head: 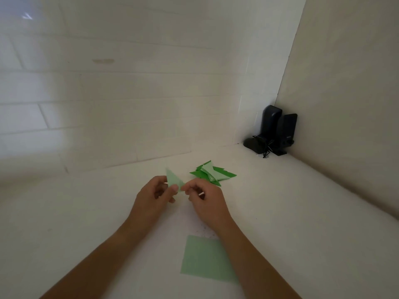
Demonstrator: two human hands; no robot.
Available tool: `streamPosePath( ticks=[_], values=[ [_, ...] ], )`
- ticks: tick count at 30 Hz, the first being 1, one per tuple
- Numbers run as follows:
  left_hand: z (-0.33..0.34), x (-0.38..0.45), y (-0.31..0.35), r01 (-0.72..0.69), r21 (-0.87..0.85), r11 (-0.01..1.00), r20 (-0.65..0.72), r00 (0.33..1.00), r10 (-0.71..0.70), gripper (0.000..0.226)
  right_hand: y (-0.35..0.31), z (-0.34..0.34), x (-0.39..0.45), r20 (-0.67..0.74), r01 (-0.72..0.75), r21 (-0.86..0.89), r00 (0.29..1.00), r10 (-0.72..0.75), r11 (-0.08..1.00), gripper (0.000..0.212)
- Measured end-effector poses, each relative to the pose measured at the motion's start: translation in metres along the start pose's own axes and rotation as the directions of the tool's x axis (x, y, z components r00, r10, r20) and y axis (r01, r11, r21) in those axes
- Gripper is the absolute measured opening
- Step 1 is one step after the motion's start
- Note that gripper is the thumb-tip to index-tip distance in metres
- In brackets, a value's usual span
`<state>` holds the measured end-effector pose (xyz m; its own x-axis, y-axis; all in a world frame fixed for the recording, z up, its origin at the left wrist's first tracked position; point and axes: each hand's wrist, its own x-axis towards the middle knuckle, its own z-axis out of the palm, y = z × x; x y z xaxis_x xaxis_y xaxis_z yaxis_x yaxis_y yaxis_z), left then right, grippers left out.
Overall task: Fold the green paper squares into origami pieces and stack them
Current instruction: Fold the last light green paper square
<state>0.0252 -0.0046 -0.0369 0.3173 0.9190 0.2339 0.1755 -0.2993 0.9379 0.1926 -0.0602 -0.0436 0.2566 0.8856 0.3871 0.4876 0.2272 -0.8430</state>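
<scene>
We saw both hands working mid-table, a little toward the far edge, over a pale green folded piece (173, 180) that stood up as a narrow triangle between them. Left hand (154, 194) had its fingers (174, 187) curled and pinching the piece at its lower left edge; right hand (201, 196) had its fingers (188, 188) curled in and nipping the lower right tip. Blur made it hard to tell which layers each pinch caught. Just beyond the right hand, toward the far right corner of the table (291, 212), lay the stack of finished pieces (212, 173), dark and light green, loosely fanned, not squared up. Near the front edge, partly under the right forearm, a flat unfolded green square (205, 260) waited. Black speakers (274, 132) with a tangled cord sat in the far right corner against the wall, well apart from the paper. We judged the paper very light, thin, floppy when flat but stiffer once creased, so the folded piece should hold its shape if taken at the creased edges or points, not mid-panel where it would buckle. It would tear or crumple under a hard squeeze and slide easily on the smooth white table, so a light pinch with a second hand steadying seemed right. The flat square would likely need lifting from a corner. The stack looked easy to knock askew when adding to it.
</scene>
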Motion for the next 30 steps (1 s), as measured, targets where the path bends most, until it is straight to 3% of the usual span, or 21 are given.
streamPosePath(
  ticks=[4,7,11,13,15,21,25,30],
  values=[
    [0.003,-0.003,0.0,0.01,-0.011,1.0,0.078,0.997,-0.009,0.048,0.006,-0.006,0.0,-0.124,-0.062,-0.031,0.991,0.058,0.998,0.031],
    [0.001,-0.004,-0.002,-0.133,0.106,0.985,0.245,0.964,0.104,0.042,0.01,-0.011,0.001,-0.143,-0.153,-0.022,0.978,0.149,0.988,0.043],
    [0.006,-0.008,-0.001,-0.426,0.295,0.855,0.574,0.795,0.198,0.047,0.011,-0.012,0.003,-0.101,-0.235,-0.004,0.967,0.233,0.972,0.049],
    [0.007,-0.009,-0.003,-0.512,0.327,0.794,0.641,0.738,0.211,0.059,0.012,-0.012,0.004,-0.1,-0.242,-0.016,0.966,0.239,0.97,0.046],
    [0.007,-0.008,-0.004,-0.51,0.326,0.796,0.641,0.738,0.21,0.06,0.012,-0.013,0.005,-0.089,-0.249,0.0,0.965,0.248,0.969,0.043],
    [0.008,-0.007,-0.007,-0.495,0.344,0.798,0.594,0.773,0.223,0.035,0.014,-0.016,0.005,-0.049,-0.248,0.022,0.967,0.249,0.968,0.031],
    [0.012,-0.005,-0.014,-0.461,0.447,0.767,0.439,0.86,0.261,0.034,0.015,-0.015,0.004,-0.013,-0.185,-0.037,0.983,0.185,0.982,0.025],
    [0.011,-0.001,-0.02,-0.359,0.477,0.802,0.292,0.925,0.241,0.035,0.014,-0.012,0.006,0.072,-0.102,-0.145,0.991,0.114,0.984,0.015]
  ],
)
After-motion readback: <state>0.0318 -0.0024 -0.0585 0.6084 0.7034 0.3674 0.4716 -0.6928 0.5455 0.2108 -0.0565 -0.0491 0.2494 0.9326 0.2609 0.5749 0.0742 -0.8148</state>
